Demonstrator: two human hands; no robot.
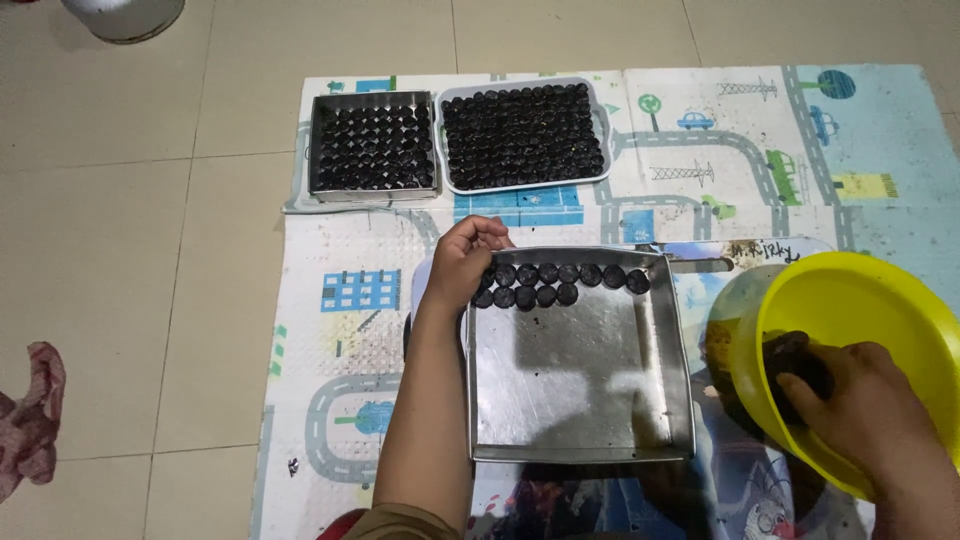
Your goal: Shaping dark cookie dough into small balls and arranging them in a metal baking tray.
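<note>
Looking down from a head-worn camera, a tiled floor (120, 250) is being shown with a printed play mat (700, 130), patterned with roads and cars, spread over it. A square metal tray (580, 390) is being kept on the mat at the centre, mostly bare, with two short rows of small dark round pieces (556, 282) being laid along its far edge. The left hand (462, 262) is being rested at the tray's far left corner, fingers curled down onto the first pieces of the rows; whether a piece is being pinched cannot be told. To the right, a yellow plastic bowl (880, 300) is being tilted toward the viewer, just beside the tray. The right hand (865, 395) is being pressed inside the bowl, clenched around a lump of dark dough (790, 352). At the far side of the mat, well apart from the hands, two filled trays are being kept side by side: a square metal tray of pieces (372, 142) on the left and a white rounded tray of pieces (523, 135) on the right, both packed with the same dark rounds. A pink crumpled cloth (28, 420) is being left on the floor at the left edge, and a pale round container (125, 15) is being partly shown at the top left corner.
</note>
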